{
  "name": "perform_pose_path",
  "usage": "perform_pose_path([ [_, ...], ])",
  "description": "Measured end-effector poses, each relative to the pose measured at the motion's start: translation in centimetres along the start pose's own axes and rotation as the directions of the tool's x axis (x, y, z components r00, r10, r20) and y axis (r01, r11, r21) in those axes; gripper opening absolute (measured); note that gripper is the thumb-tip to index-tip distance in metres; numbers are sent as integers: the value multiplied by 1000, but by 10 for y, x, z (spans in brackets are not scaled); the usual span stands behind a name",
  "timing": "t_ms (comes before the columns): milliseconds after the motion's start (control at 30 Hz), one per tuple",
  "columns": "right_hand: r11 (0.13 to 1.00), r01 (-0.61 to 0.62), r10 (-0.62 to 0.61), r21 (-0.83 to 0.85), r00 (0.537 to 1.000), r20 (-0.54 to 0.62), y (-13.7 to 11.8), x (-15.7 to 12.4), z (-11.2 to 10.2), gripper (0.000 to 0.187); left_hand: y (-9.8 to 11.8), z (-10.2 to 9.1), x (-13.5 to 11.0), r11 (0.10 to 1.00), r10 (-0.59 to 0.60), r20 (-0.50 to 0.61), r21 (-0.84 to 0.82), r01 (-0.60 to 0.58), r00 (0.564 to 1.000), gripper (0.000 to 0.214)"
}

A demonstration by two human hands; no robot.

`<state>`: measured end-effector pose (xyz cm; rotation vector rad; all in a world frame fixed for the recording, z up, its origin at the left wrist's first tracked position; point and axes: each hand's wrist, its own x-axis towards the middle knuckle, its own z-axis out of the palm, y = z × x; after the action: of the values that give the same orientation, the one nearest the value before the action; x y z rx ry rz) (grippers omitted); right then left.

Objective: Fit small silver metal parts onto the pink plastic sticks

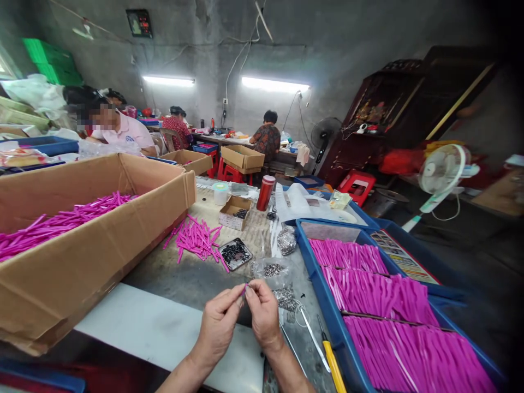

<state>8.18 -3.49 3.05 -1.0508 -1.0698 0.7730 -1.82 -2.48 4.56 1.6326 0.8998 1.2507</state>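
Observation:
My left hand (218, 323) and my right hand (264, 314) meet above the near edge of the table, fingertips pinched together. Between them they grip a magenta stick (245, 289), of which only a small bit shows. Just beyond lie a small tray of black parts (234, 254) and a loose pile of magenta sticks (196, 238). Close to my right hand are a plastic bag of small metal parts (273, 271) and a scatter of metal bits (285, 298). A yellow-handled tool (334, 365) and a white tool (314, 339) rest to its right.
A large cardboard box (94, 262) of magenta sticks stands at left. At right, a blue crate (327, 297) holds rows of magenta pieces. Further back are a small carton (234, 213) and a red flask (266, 192). Several people sit working beyond; a fan (444, 172) stands at right.

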Motion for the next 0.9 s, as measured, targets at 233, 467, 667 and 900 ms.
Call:
perform_pose_path([
  [233,989,-121,117,83,992,53,5,0,0,30,-1,-2,-2,1000,-7,-2,-20,7,1000,24],
  [467,998,-42,42,46,999,-18,6,2,1,17,-6,-1,-2,999,-37,-10,-5,37,999,24],
  [667,992,-120,119,27,992,34,8,3,-1,31,-6,0,0,1000,-15,-22,-25,15,1000,24],
  [900,992,-104,104,75,995,12,8,4,-4,17,-12,5,0,996,-82,-9,-20,81,997,24],
])
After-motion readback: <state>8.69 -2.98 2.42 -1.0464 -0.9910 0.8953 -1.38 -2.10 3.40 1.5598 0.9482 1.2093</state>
